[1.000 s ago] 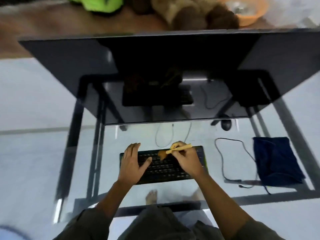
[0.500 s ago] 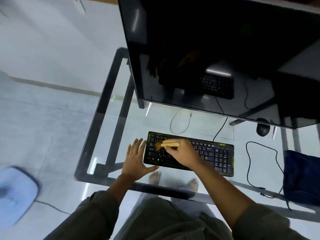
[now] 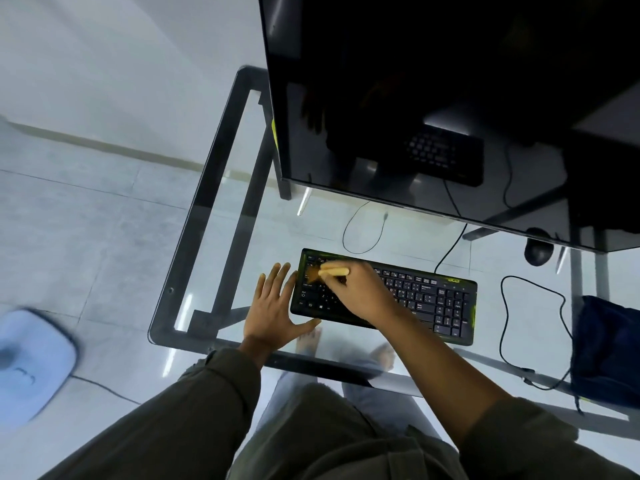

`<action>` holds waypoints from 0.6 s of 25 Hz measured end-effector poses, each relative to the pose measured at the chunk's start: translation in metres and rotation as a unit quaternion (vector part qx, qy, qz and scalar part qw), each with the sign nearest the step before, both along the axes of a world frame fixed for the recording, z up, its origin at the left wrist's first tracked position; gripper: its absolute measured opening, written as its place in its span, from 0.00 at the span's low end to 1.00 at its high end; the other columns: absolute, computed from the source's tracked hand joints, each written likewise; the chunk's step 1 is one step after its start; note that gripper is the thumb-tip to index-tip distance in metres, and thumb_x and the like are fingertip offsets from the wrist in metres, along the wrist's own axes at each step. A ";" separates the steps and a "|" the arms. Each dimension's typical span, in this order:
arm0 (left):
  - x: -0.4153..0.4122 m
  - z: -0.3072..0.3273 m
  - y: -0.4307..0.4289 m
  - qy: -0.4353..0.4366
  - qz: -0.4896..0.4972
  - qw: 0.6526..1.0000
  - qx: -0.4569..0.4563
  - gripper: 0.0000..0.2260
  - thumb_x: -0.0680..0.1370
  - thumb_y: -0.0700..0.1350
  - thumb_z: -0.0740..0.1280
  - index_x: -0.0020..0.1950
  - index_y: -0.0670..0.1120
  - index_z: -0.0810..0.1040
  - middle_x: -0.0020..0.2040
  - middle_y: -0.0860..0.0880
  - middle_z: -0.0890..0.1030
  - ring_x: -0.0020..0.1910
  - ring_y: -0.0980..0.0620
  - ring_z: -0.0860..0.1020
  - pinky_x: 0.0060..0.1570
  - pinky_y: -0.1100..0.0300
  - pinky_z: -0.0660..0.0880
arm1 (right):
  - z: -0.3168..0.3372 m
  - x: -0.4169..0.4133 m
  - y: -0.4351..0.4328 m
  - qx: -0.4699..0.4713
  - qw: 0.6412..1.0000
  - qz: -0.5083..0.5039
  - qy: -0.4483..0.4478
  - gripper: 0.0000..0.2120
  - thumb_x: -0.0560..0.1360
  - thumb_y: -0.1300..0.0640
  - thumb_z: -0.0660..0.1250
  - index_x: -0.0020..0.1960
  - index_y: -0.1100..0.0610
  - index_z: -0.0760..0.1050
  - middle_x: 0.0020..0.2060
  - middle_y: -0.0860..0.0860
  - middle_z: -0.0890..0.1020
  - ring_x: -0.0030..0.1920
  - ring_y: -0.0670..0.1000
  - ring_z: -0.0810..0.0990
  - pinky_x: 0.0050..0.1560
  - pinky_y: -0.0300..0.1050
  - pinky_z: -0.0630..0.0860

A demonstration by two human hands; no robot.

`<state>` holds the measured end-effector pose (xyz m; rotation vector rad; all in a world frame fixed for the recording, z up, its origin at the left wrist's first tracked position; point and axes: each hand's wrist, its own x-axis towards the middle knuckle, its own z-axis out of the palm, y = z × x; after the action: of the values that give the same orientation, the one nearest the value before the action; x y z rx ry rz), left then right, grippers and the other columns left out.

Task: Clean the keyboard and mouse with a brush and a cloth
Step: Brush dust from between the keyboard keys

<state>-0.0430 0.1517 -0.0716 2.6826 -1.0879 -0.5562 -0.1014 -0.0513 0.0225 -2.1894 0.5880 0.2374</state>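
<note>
A black keyboard (image 3: pixel 429 301) with green trim lies on the glass desk (image 3: pixel 221 258). My right hand (image 3: pixel 356 292) grips a brush with a yellow handle (image 3: pixel 334 271); its brown bristles touch the keys at the keyboard's left end. My left hand (image 3: pixel 273 306) lies flat on the glass with straight fingers, its thumb against the keyboard's front left corner. A black mouse (image 3: pixel 538 250) sits at the back right, partly under the monitor's edge. A dark blue cloth (image 3: pixel 609 351) lies folded at the desk's right side.
A large dark monitor (image 3: pixel 450 98) stands close behind the keyboard. Black cables (image 3: pixel 505 317) loop between keyboard and cloth, and another cable (image 3: pixel 360 226) curls behind the keyboard. A pale blue device (image 3: pixel 31 362) sits on the floor at left. My bare feet show through the glass.
The brush has swept from the keyboard's middle to its left end. My left hand slid off the keys onto the glass beside the keyboard. My head turned left.
</note>
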 end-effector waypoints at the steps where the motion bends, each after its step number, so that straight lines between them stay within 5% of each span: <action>1: 0.000 -0.001 0.001 0.001 0.001 1.000 0.000 0.49 0.70 0.79 0.55 0.81 0.47 0.57 0.82 0.47 0.54 0.82 0.47 0.47 0.80 0.43 0.48 | 0.000 0.000 0.000 -0.003 1.000 -0.015 -0.005 0.12 0.79 0.49 0.67 0.60 0.49 0.83 0.48 0.46 0.87 0.29 0.41 0.78 0.37 0.37 0.78; 6: 0.001 -0.003 0.001 -0.002 0.002 1.000 0.002 0.49 0.70 0.79 0.55 0.81 0.48 0.56 0.82 0.47 0.53 0.82 0.47 0.46 0.80 0.43 0.49 | 0.000 -0.003 -0.003 0.016 0.999 -0.026 0.009 0.12 0.79 0.48 0.67 0.60 0.49 0.82 0.46 0.47 0.87 0.29 0.42 0.79 0.39 0.43 0.81; 10: 0.001 -0.003 0.000 -0.007 0.005 1.000 0.003 0.49 0.70 0.79 0.55 0.81 0.48 0.57 0.82 0.47 0.53 0.82 0.48 0.46 0.80 0.43 0.48 | -0.002 -0.003 -0.004 0.031 1.000 -0.005 0.001 0.13 0.79 0.49 0.68 0.62 0.50 0.82 0.54 0.45 0.86 0.34 0.34 0.78 0.41 0.29 0.75; 13: 0.000 -0.005 0.001 -0.009 0.006 1.000 0.004 0.49 0.70 0.79 0.55 0.81 0.48 0.57 0.82 0.48 0.53 0.82 0.48 0.45 0.80 0.44 0.48 | 0.000 0.000 -0.002 0.044 0.999 -0.004 0.003 0.13 0.79 0.49 0.68 0.62 0.50 0.82 0.58 0.46 0.85 0.44 0.38 0.82 0.52 0.39 0.80; 15: 0.001 -0.004 0.000 -0.011 0.007 1.000 -0.001 0.49 0.70 0.79 0.55 0.81 0.49 0.56 0.83 0.48 0.53 0.82 0.48 0.45 0.80 0.44 0.47 | -0.002 0.001 0.000 0.038 0.999 -0.003 -0.006 0.14 0.79 0.49 0.68 0.63 0.50 0.81 0.58 0.45 0.84 0.44 0.35 0.82 0.50 0.36 0.79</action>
<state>-0.0424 0.1521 -0.0760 2.6999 -1.0738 -0.5240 -0.1001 -0.0510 0.0206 -2.1133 0.5691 0.2388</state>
